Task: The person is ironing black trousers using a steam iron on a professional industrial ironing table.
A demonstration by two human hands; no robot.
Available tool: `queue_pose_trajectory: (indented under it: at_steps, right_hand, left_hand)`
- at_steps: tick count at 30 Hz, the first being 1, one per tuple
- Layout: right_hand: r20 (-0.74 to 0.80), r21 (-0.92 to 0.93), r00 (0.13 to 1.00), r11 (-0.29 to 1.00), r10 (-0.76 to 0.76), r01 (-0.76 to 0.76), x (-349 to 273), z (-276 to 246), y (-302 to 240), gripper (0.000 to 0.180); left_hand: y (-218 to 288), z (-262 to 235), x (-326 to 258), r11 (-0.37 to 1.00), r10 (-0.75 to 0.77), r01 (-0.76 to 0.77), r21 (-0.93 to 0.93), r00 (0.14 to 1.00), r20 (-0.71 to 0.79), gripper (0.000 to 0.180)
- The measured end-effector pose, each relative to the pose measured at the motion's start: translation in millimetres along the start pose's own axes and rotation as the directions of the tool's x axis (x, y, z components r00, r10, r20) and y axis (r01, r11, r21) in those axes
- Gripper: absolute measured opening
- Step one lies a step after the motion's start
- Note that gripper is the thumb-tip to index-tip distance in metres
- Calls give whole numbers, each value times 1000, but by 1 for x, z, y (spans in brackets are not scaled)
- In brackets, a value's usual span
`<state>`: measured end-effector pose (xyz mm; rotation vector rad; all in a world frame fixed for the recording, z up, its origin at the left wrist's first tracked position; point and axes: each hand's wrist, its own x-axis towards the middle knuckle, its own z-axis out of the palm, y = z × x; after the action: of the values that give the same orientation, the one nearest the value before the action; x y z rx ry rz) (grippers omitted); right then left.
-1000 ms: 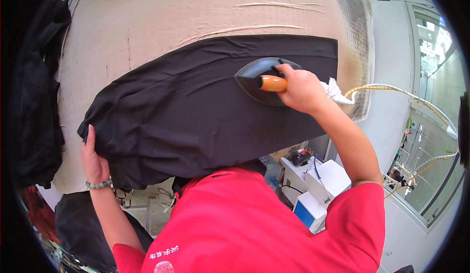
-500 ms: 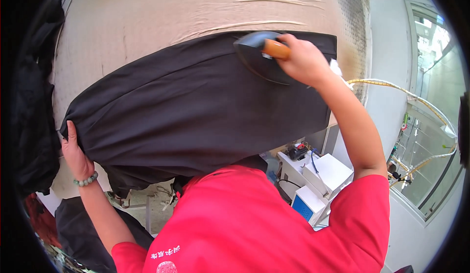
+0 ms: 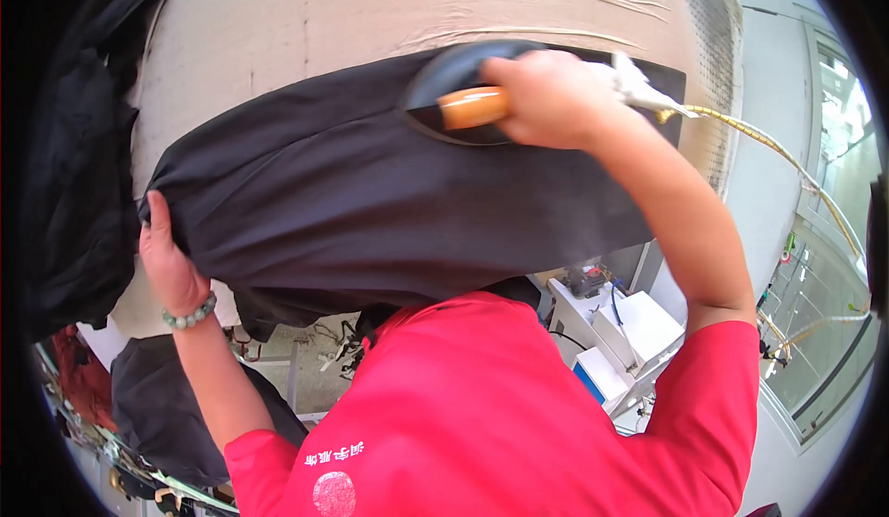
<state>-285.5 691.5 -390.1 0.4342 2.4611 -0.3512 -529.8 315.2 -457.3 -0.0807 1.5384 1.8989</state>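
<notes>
A long black garment [image 3: 389,193] lies spread over the beige padded ironing table, a crease or seam running lengthwise near its far edge. On its far right part rests a dark steam iron [image 3: 440,81] with an orange-brown handle, its pointed end to the left. My right hand [image 3: 551,100] is closed around that handle and hides part of the iron. At the garment's left end, my left hand [image 3: 171,262] grips the cloth edge, thumb on top; the other fingers are mostly hidden. A green bead bracelet [image 3: 190,313] circles my left wrist.
Beige padding [image 3: 306,26] with wrinkles extends behind the garment. From the iron a yellow-and-white hose [image 3: 741,128] runs off to the right. More black cloth [image 3: 79,174] hangs at the far left. Below the table's right side stands a white machine [image 3: 639,327].
My right hand has slid the iron slightly left along the garment and turned its handle. My left hand keeps its hold on the left end. The whole view has shifted a little.
</notes>
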Motion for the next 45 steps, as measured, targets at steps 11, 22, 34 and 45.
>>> queue_pose_trajectory:
  at_steps: [11, 22, 34, 45]
  right_hand:
    - [-117, 280, 970, 929, -215, 240, 48, -32, -150, 21]
    - [-349, 464, 642, 722, 682, -514, -87, 36, 49, 56]
    - [-307, 462, 951, 880, 42, 110, 5, 4, -155, 46]
    - [-270, 448, 928, 887, 257, -115, -9, 3, -135, 56]
  left_hand:
    - [-1, 12, -2, 996, -36, 37, 79, 999, -8, 46]
    - [9, 12, -19, 996, 11, -8, -84, 1000, 28, 38]
    - [4, 19, -30, 999, -11, 16, 46, 995, -98, 20]
    - [-3, 3, -42, 997, 63, -63, -38, 998, -13, 28]
